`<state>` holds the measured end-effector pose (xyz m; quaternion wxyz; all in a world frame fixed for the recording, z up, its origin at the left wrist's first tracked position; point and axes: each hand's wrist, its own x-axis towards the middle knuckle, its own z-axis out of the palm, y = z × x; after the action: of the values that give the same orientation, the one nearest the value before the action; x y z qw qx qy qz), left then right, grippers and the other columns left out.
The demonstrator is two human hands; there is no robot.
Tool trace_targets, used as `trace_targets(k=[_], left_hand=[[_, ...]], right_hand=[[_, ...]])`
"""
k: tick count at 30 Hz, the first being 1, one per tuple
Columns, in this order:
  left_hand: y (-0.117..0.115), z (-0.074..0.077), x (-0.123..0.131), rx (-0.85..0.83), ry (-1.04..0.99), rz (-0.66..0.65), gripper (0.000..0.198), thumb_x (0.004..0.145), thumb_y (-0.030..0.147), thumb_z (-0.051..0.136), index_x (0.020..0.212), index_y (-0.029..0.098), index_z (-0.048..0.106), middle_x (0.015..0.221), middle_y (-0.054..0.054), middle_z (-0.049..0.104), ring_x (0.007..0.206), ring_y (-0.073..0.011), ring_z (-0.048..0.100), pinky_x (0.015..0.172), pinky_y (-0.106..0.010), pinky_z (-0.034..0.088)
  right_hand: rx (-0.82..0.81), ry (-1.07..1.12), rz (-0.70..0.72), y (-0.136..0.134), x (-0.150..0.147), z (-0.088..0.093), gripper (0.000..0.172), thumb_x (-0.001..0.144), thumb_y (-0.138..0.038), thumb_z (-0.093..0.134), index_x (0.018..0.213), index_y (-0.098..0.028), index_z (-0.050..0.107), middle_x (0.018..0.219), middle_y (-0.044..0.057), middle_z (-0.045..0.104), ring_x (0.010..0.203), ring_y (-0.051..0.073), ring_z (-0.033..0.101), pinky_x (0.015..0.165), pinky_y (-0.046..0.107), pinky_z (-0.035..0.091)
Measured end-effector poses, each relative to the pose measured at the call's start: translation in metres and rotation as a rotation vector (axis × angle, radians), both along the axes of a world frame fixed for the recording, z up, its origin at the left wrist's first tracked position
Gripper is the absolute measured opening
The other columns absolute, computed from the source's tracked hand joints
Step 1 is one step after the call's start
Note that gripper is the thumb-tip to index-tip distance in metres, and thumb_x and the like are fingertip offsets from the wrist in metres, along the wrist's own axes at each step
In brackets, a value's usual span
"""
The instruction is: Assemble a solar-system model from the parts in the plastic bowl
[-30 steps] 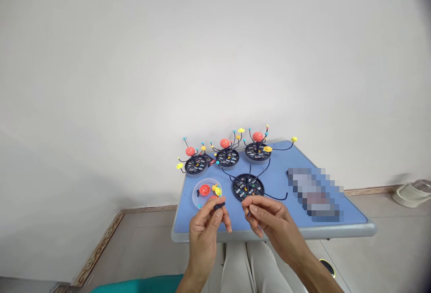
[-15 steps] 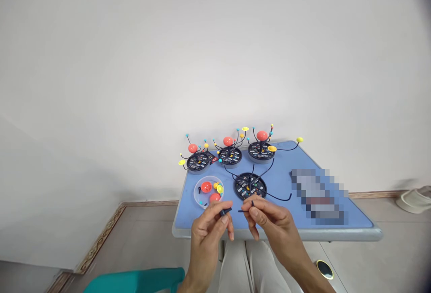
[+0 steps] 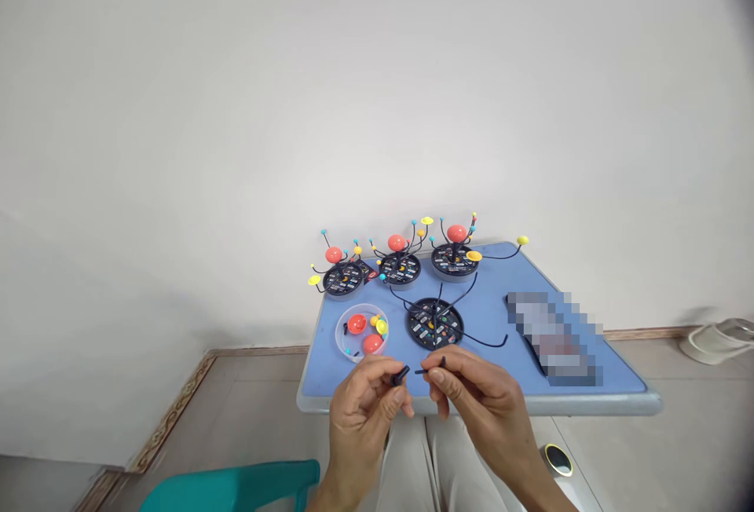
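Observation:
My left hand (image 3: 362,410) pinches a small black piece (image 3: 400,376) between thumb and fingertips. My right hand (image 3: 471,394) pinches a thin black rod (image 3: 429,369) that points toward the left hand's piece; the two nearly touch. Both hands hover over the near edge of the blue table (image 3: 512,398). Just beyond them lies a black round base (image 3: 434,324) with several bare black wire arms. To its left stands a clear round dish (image 3: 360,330) holding red, yellow and small blue balls.
Three assembled models with red centre balls stand in a row at the table's far edge (image 3: 343,275) (image 3: 400,262) (image 3: 455,254). A blurred flat object (image 3: 554,335) lies at right. A teal chair (image 3: 229,487) is at lower left, a white bowl (image 3: 715,339) on the floor.
Both hands have drawn nearer to me and closer together, bringing the black piece and the rod tip to tip. The view shifted slightly.

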<state>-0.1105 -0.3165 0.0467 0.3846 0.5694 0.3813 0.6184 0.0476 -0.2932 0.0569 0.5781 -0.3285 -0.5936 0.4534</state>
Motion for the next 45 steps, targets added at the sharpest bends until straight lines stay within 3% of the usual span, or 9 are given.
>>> trace_targets(k=[5, 16, 21, 26, 29, 32, 36, 41, 45], left_hand=[[0.002, 0.000, -0.003, 0.065, 0.086, -0.016, 0.024, 0.085, 0.013, 0.063, 0.103, 0.025, 0.072, 0.094, -0.003, 0.064, 0.058, -0.0104, 0.066, 0.057, -0.025, 0.057], [0.001, 0.000, -0.004, 0.147, 0.261, 0.017, 0.025, 0.085, 0.013, 0.062, 0.103, 0.027, 0.074, 0.092, -0.004, 0.068, 0.058, -0.0105, 0.064, 0.056, -0.024, 0.058], [0.002, 0.001, 0.001, 0.236, 0.335, 0.060, 0.033, 0.082, 0.008, 0.064, 0.105, 0.031, 0.074, 0.087, -0.002, 0.069, 0.056, -0.0090, 0.062, 0.054, -0.020, 0.056], [0.003, -0.013, 0.009, 0.276, 0.292, 0.068, 0.037, 0.085, 0.006, 0.060, 0.107, 0.032, 0.073, 0.085, -0.001, 0.068, 0.055, -0.0090, 0.063, 0.052, -0.020, 0.055], [0.005, -0.021, 0.014, 0.284, 0.266, 0.050, 0.036, 0.086, 0.007, 0.058, 0.107, 0.032, 0.073, 0.085, -0.001, 0.068, 0.054, -0.0090, 0.064, 0.053, -0.021, 0.056], [0.010, -0.023, 0.021, 0.239, 0.259, -0.008, 0.031, 0.086, 0.011, 0.059, 0.106, 0.030, 0.074, 0.082, -0.002, 0.067, 0.054, -0.0096, 0.064, 0.055, -0.022, 0.056], [0.028, -0.015, 0.035, 0.094, 0.231, -0.039, 0.022, 0.085, 0.017, 0.062, 0.101, 0.026, 0.075, 0.082, -0.003, 0.066, 0.053, -0.0097, 0.063, 0.054, -0.023, 0.056], [0.069, -0.006, 0.049, -0.016, 0.242, -0.036, 0.023, 0.083, 0.020, 0.062, 0.103, 0.021, 0.072, 0.091, -0.005, 0.067, 0.059, -0.0114, 0.064, 0.055, -0.026, 0.058], [0.101, -0.011, 0.051, -0.020, 0.441, 0.144, 0.032, 0.081, 0.013, 0.058, 0.112, 0.021, 0.066, 0.105, -0.006, 0.065, 0.062, -0.0111, 0.061, 0.056, -0.026, 0.056]], right_hand=[[0.098, -0.065, -0.042, 0.002, -0.001, 0.001, 0.024, 0.090, -0.026, 0.058, 0.070, -0.019, 0.068, 0.062, 0.002, 0.061, 0.048, 0.012, 0.053, 0.047, 0.024, 0.043], [0.035, -0.148, -0.006, 0.005, 0.005, 0.000, 0.025, 0.088, -0.032, 0.058, 0.072, -0.020, 0.071, 0.055, 0.000, 0.056, 0.045, 0.012, 0.050, 0.043, 0.023, 0.041], [-0.109, -0.079, 0.015, 0.006, 0.003, -0.006, 0.031, 0.085, -0.039, 0.060, 0.063, -0.018, 0.069, 0.050, 0.000, 0.055, 0.040, 0.011, 0.049, 0.039, 0.022, 0.042], [-0.290, 0.040, 0.008, -0.002, -0.006, -0.024, 0.036, 0.078, -0.047, 0.065, 0.057, -0.017, 0.065, 0.044, -0.001, 0.054, 0.035, 0.011, 0.048, 0.035, 0.022, 0.041], [-0.314, 0.076, -0.023, -0.009, -0.005, -0.034, 0.039, 0.077, -0.050, 0.067, 0.057, -0.016, 0.065, 0.045, 0.000, 0.054, 0.035, 0.012, 0.049, 0.036, 0.022, 0.042], [-0.289, 0.104, -0.060, -0.010, 0.005, -0.032, 0.038, 0.077, -0.052, 0.067, 0.062, -0.017, 0.068, 0.051, 0.000, 0.056, 0.042, 0.013, 0.053, 0.041, 0.024, 0.047], [-0.269, -0.025, -0.032, 0.008, 0.029, -0.014, 0.027, 0.074, -0.045, 0.070, 0.069, -0.018, 0.072, 0.061, 0.001, 0.061, 0.050, 0.013, 0.054, 0.045, 0.024, 0.049], [-0.233, -0.241, -0.011, 0.057, 0.050, 0.004, 0.016, 0.074, -0.032, 0.064, 0.067, -0.018, 0.068, 0.055, -0.001, 0.060, 0.048, 0.012, 0.051, 0.046, 0.023, 0.043], [-0.190, -0.386, -0.123, 0.098, 0.055, -0.003, 0.014, 0.074, -0.026, 0.057, 0.065, -0.018, 0.063, 0.050, -0.002, 0.057, 0.045, 0.013, 0.052, 0.046, 0.024, 0.041]])
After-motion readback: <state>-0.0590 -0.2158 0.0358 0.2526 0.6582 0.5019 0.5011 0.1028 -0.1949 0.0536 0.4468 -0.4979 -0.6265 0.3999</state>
